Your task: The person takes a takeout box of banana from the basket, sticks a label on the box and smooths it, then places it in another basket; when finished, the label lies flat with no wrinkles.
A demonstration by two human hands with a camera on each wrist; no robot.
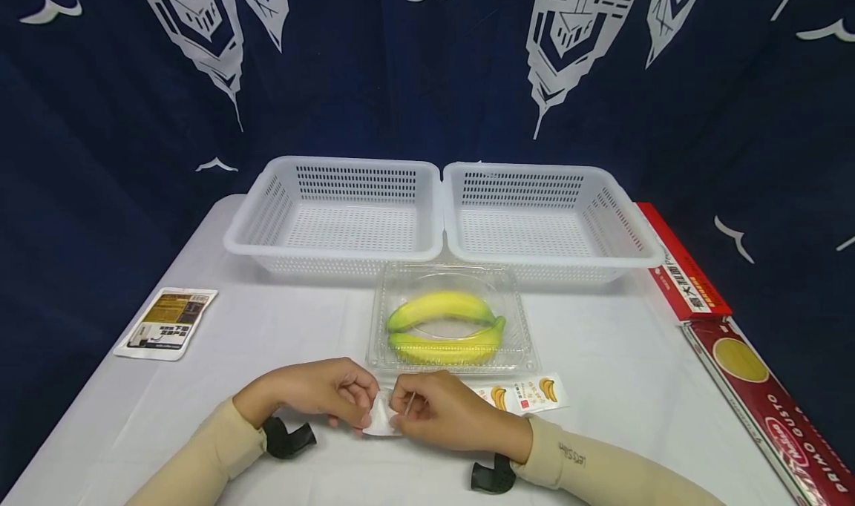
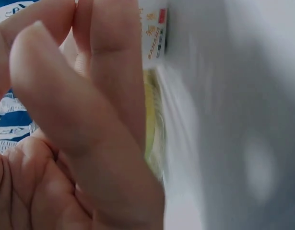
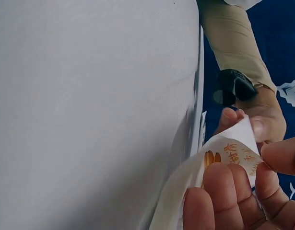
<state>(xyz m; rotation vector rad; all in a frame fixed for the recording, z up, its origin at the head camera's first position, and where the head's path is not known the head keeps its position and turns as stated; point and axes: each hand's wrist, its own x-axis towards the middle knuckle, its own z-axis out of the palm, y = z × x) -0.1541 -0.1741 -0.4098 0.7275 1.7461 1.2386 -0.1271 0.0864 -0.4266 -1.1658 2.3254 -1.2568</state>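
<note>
A strip of banana stickers [image 1: 537,393] on white backing runs under my right hand [image 1: 441,409], with its white end [image 1: 382,415] between both hands. My left hand [image 1: 327,391] pinches that end between thumb and fingers. In the right wrist view, the right fingers grip the strip [image 3: 229,151], its orange print and banana picture facing the camera. The left wrist view shows mostly the left thumb and fingers, with a printed sticker [image 2: 153,38] behind them. Just beyond the hands sits a clear plastic clamshell box [image 1: 521,343] holding two bananas [image 1: 447,346].
Two white perforated baskets [image 1: 334,254] [image 1: 554,260] stand side by side behind the clamshell. A foil-like pouch [image 1: 167,324] lies at the left table edge. Along the right edge lie a red box [image 1: 688,268] and a dark red box [image 1: 768,409].
</note>
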